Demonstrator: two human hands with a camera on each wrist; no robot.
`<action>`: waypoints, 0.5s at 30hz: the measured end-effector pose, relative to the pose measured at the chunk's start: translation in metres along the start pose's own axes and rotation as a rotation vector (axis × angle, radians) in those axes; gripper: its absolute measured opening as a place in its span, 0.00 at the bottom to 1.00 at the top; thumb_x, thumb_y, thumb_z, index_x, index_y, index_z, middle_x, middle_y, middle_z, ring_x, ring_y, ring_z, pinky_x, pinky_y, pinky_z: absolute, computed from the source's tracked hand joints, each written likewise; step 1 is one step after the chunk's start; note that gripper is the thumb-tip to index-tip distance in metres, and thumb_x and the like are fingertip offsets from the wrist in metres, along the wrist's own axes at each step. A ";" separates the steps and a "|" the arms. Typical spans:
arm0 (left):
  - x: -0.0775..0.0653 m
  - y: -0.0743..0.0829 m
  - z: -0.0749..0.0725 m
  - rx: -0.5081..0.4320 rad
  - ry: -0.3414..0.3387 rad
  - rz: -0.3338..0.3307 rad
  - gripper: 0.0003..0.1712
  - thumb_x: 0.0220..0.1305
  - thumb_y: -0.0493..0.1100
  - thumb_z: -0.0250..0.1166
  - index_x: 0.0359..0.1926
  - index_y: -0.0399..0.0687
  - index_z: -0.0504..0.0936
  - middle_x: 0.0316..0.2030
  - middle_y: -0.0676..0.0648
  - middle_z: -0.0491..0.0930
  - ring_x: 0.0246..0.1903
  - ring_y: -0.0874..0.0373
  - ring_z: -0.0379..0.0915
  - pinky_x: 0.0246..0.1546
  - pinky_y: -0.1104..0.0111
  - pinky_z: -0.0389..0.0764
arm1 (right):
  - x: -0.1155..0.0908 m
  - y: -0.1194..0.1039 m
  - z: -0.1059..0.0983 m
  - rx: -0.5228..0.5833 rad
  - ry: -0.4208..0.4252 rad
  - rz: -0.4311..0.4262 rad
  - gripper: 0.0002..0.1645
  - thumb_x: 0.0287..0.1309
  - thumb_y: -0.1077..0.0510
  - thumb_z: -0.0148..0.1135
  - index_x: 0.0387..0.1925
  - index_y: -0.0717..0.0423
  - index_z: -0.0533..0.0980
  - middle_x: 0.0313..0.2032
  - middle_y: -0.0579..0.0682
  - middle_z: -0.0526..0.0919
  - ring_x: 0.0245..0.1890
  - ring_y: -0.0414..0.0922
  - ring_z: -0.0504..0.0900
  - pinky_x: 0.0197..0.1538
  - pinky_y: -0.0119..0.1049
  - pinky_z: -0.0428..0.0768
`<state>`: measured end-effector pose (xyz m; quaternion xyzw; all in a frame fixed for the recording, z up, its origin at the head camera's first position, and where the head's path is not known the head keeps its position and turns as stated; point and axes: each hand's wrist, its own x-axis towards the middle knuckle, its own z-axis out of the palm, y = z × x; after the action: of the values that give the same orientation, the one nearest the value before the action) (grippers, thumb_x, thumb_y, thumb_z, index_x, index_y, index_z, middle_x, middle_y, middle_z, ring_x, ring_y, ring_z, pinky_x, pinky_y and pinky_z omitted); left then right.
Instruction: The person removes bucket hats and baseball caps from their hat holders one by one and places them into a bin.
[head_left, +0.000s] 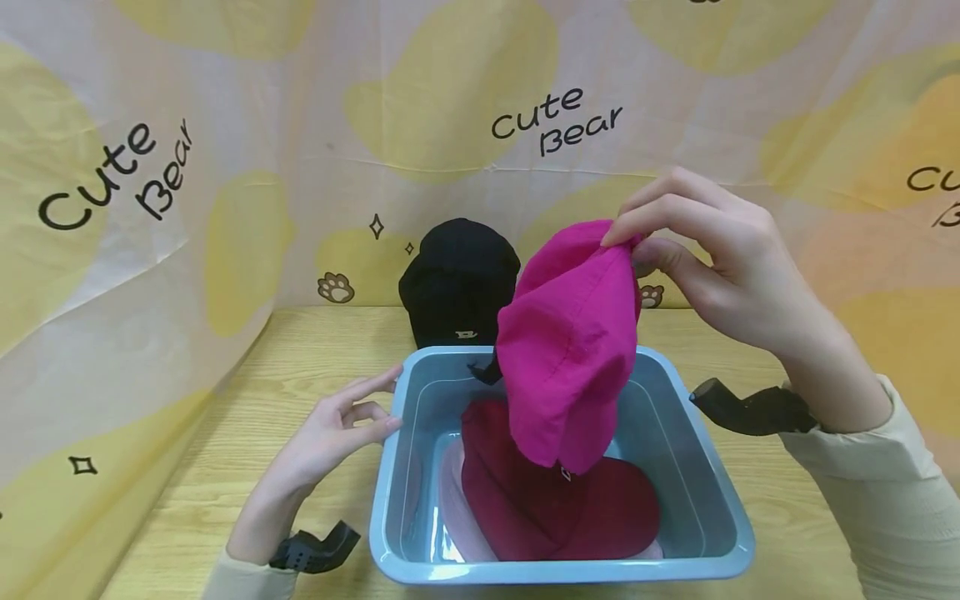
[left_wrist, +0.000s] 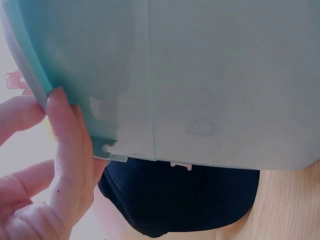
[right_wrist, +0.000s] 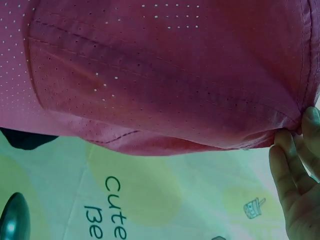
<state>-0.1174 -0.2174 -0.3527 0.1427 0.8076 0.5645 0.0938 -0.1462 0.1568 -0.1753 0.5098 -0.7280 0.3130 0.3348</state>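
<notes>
In the head view my right hand (head_left: 720, 258) pinches the edge of a bright pink cap (head_left: 570, 350) between thumb and fingers, and the cap hangs above a light blue plastic basin (head_left: 562, 572). Small perforations show in the pink cap (right_wrist: 165, 85) in the right wrist view. My left hand (head_left: 337, 429) grips the basin's left rim with thumb and fingertips, also seen in the left wrist view, where fingers (left_wrist: 67, 145) lie against the outer wall. Inside the basin a dark red cap (head_left: 555, 517) lies over a pale pinkish cap (head_left: 457, 508).
A black cap (head_left: 461, 283) stands on the wooden table (head_left: 322, 350) behind the basin, near the back cloth. The cloth (head_left: 420, 108), printed with yellow patches and lettering, covers the back and left side. A dark strap end (head_left: 487, 369) shows inside the basin's back rim.
</notes>
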 end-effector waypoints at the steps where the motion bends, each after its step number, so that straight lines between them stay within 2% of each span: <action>1: 0.000 0.000 0.000 -0.001 -0.001 0.002 0.37 0.62 0.43 0.65 0.71 0.54 0.64 0.60 0.44 0.69 0.37 0.57 0.82 0.46 0.58 0.72 | -0.002 0.000 -0.001 0.010 0.007 -0.013 0.11 0.65 0.60 0.57 0.35 0.65 0.82 0.35 0.55 0.80 0.40 0.37 0.77 0.44 0.24 0.72; 8: 0.002 -0.002 0.000 -0.012 -0.010 0.004 0.37 0.62 0.42 0.65 0.71 0.54 0.63 0.60 0.44 0.69 0.37 0.57 0.81 0.45 0.58 0.73 | -0.020 -0.003 -0.008 -0.030 0.001 -0.021 0.19 0.67 0.51 0.55 0.34 0.63 0.83 0.35 0.55 0.81 0.42 0.36 0.78 0.45 0.21 0.73; 15: 0.003 -0.002 -0.001 0.007 -0.008 0.002 0.36 0.62 0.44 0.65 0.71 0.56 0.64 0.59 0.45 0.70 0.37 0.56 0.81 0.47 0.58 0.71 | -0.034 -0.005 -0.010 -0.021 -0.023 -0.053 0.19 0.67 0.52 0.54 0.33 0.63 0.83 0.34 0.55 0.81 0.39 0.35 0.77 0.43 0.19 0.71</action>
<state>-0.1205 -0.2182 -0.3544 0.1461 0.8089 0.5613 0.0959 -0.1310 0.1815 -0.1966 0.5288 -0.7215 0.2903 0.3398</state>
